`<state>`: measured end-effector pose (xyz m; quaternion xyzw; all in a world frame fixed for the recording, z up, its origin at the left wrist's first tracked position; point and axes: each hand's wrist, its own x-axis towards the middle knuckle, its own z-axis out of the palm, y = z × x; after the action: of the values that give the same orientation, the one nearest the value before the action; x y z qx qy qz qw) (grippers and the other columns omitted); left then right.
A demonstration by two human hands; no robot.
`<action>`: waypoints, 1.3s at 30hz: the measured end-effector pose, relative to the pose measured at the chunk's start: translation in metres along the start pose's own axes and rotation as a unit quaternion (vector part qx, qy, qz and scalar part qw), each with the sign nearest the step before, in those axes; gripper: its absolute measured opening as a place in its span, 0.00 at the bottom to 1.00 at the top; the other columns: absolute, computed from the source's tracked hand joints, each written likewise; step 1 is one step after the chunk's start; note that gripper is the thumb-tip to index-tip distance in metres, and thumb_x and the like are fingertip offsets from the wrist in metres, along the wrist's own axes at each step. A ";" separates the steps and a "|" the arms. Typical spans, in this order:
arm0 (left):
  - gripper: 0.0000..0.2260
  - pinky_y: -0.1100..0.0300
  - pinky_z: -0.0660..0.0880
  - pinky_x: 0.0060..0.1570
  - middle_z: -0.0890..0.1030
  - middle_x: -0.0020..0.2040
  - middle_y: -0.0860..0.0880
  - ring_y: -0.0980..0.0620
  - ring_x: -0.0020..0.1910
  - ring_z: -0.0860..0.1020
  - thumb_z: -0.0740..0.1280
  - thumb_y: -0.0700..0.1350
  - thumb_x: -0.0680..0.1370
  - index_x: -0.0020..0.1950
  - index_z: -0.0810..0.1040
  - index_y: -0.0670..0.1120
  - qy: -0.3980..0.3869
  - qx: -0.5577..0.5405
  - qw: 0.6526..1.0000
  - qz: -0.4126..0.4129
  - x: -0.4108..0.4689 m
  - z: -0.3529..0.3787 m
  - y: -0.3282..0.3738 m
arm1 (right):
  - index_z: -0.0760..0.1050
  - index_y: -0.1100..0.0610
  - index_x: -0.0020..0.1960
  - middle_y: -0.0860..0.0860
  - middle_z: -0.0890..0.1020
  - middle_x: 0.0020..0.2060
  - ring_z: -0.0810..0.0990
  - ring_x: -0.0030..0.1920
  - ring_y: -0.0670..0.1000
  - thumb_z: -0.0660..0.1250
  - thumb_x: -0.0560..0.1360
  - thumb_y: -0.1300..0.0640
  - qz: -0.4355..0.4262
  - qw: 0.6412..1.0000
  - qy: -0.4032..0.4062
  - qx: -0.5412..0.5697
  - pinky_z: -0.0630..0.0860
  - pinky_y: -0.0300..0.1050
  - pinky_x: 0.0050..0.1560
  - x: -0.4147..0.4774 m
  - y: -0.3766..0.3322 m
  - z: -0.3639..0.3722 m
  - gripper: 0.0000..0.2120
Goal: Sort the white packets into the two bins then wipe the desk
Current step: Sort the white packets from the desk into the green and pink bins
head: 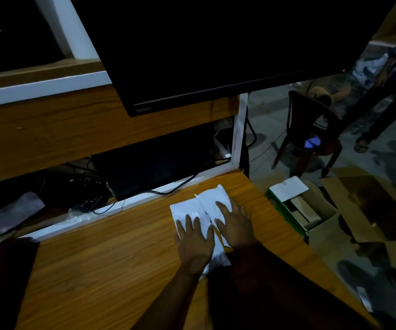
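Note:
Overlapping white packets lie on the wooden desk near its right edge. My left hand rests flat on the nearer packet, fingers spread. Close beside it, my right hand lies flat on the farther packet, fingers also spread. Neither hand grips anything. Below the desk's right edge, on the floor, stands an open cardboard box with a green side. A second open cardboard box sits further right. No cloth is visible.
A large dark monitor hangs over the desk's far side. Behind the white desk rim lie cables and a keyboard. A chair and a standing person are on the floor at right.

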<state>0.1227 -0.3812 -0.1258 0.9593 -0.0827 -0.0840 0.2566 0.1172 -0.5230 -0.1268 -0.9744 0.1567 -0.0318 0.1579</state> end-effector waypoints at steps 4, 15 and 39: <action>0.38 0.43 0.41 0.74 0.44 0.80 0.48 0.39 0.77 0.39 0.48 0.73 0.74 0.79 0.51 0.55 -0.043 0.018 0.999 0.009 0.000 -0.008 -0.015 | 0.55 0.41 0.75 0.53 0.54 0.77 0.63 0.67 0.58 0.57 0.79 0.41 0.055 0.998 0.009 -0.006 0.64 0.55 0.66 -0.011 -0.004 0.003 0.27; 0.30 0.41 0.63 0.64 0.63 0.72 0.43 0.34 0.70 0.58 0.64 0.64 0.60 0.59 0.74 0.53 -0.070 0.014 0.997 0.020 -0.019 -0.041 -0.030 | 0.63 0.48 0.72 0.57 0.69 0.68 0.69 0.63 0.61 0.63 0.75 0.42 0.118 0.993 -0.012 0.017 0.70 0.52 0.60 -0.051 -0.020 -0.015 0.28; 0.41 0.44 0.66 0.66 0.44 0.79 0.50 0.39 0.72 0.52 0.64 0.62 0.66 0.77 0.58 0.52 0.127 -0.039 0.976 0.173 -0.216 -0.191 -0.146 | 0.68 0.51 0.71 0.55 0.69 0.71 0.67 0.70 0.58 0.68 0.75 0.48 0.104 0.908 0.279 0.295 0.71 0.54 0.63 -0.283 -0.205 -0.044 0.26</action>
<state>-0.0311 -0.1210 -0.0111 0.9224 -0.2109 0.0811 0.3132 -0.0955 -0.2625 -0.0235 -0.8129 0.2778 -0.3308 0.3905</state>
